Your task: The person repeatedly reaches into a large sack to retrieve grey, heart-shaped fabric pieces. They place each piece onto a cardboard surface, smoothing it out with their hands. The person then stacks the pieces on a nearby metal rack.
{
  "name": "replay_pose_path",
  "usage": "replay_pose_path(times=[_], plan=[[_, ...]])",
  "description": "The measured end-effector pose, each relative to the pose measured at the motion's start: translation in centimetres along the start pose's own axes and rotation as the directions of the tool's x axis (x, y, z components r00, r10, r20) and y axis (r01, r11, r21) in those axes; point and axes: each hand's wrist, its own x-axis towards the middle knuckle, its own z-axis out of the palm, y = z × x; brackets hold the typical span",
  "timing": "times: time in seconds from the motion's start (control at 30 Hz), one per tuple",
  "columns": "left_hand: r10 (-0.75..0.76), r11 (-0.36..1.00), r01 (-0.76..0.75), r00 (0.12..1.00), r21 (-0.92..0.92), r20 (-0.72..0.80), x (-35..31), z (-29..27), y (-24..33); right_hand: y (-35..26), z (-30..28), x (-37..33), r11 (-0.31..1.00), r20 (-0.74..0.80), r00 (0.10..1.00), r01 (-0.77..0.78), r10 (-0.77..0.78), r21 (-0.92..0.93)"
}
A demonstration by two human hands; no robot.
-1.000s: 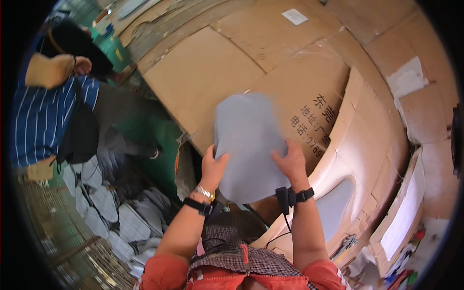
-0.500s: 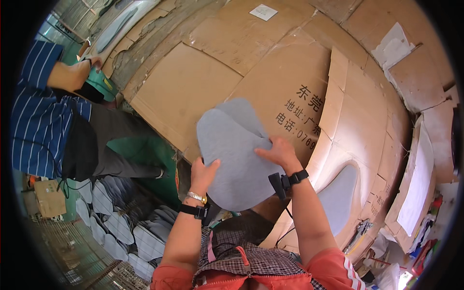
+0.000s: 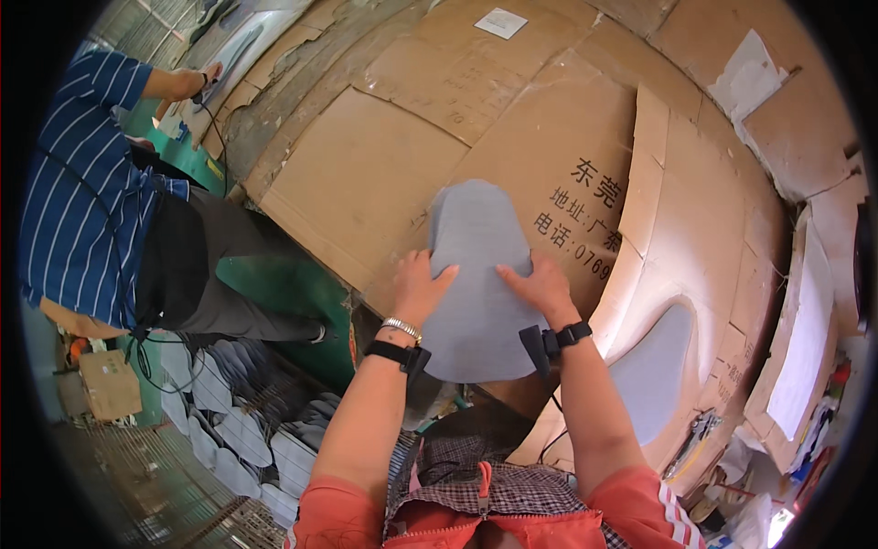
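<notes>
Two or more flat grey pieces (image 3: 480, 302), tapered with a rounded narrow end pointing away from me, lie stacked almost edge to edge. My left hand (image 3: 421, 285) grips the stack's left side, its thumb on top and its fingers along the edge. At the opposite side my right hand (image 3: 540, 284) grips in the same way. The stack's wide end is toward me, in front of my checked apron. Cardboard (image 3: 402, 174) covers the surface beneath and beyond it. How many layers are in the stack cannot be told.
To the right, another grey tapered piece (image 3: 651, 375) lies on a cardboard-covered form. Many similar pieces (image 3: 247, 435) are heaped low at the left, behind wire mesh. A co-worker in a striped shirt (image 3: 91, 183) stands at the left, one arm reaching to the far table.
The grey pieces were fanned apart at the far end and tilted; now they are lined up and straighter. Both hands have shifted upward in view. The co-worker's arm has stretched farther away.
</notes>
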Motion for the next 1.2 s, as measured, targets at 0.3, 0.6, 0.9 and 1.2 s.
replay_pose_path(times=[0.3, 0.6, 0.9, 1.2], plan=[[-0.181, 0.968, 0.168, 0.982, -0.188, -0.053, -3.6, -0.6, -3.4, 1.4, -0.4, 2.7, 0.998, 0.024, 0.998, 0.055, -0.055, 0.015], [-0.506, 0.611, 0.411, 0.860, -0.676, 0.066, -8.4, -0.2, -3.8, -1.9, 1.0, 4.6, 0.980, 0.031, 0.985, 0.165, -0.169, 0.108], [-0.479, -0.031, 0.375, 0.808, -0.927, 0.343, -13.1, 2.9, -3.7, 2.3, -0.1, 0.9, 0.990, 0.073, 0.992, 0.094, -0.102, 0.109], [-0.435, -0.225, 0.361, 0.794, -0.905, 0.425, -12.5, 0.8, -2.2, 4.2, -0.7, 0.4, 0.785, 0.155, 0.956, 0.105, -0.248, 0.610]])
